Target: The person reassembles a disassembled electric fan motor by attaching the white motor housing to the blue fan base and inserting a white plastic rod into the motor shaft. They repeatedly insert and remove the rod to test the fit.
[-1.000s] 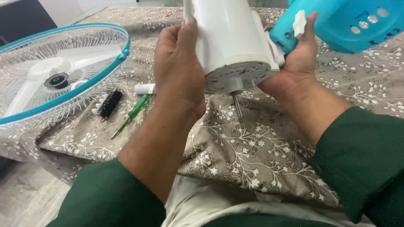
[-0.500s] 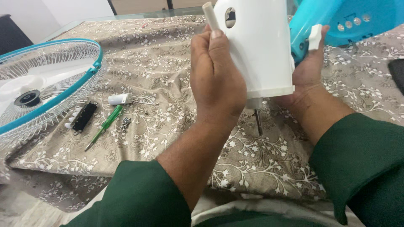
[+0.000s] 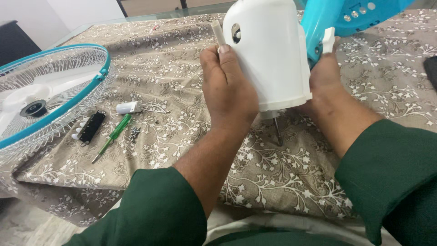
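While both hands carry the load at centre frame, the risk sits in how little holds it. Left hand (image 3: 230, 89): grip closed on a small cream peg (image 3: 217, 32) pinched at the fingertips, palm pressed to the side of the white motor housing (image 3: 268, 54). Right hand (image 3: 325, 84): grip clasped on the far side of the housing, where the blue fan body (image 3: 346, 16) joins; fingers mostly hidden. Housing is held upright above the desk (image 3: 291, 182), metal shaft (image 3: 277, 132) pointing down, tip just above or touching the cloth; cannot tell which.

Judgement: smooth plastic could slip and bend the shaft on the desk. The peg could drop and get lost in the patterned cloth.

Left of frame: green screwdriver (image 3: 114, 136), loose screws (image 3: 134, 133), black switch strip (image 3: 91, 127), white knob (image 3: 128, 107); screws could roll off. Farther left, fan grille (image 3: 68, 107) overhangs the desk edge and could tip.
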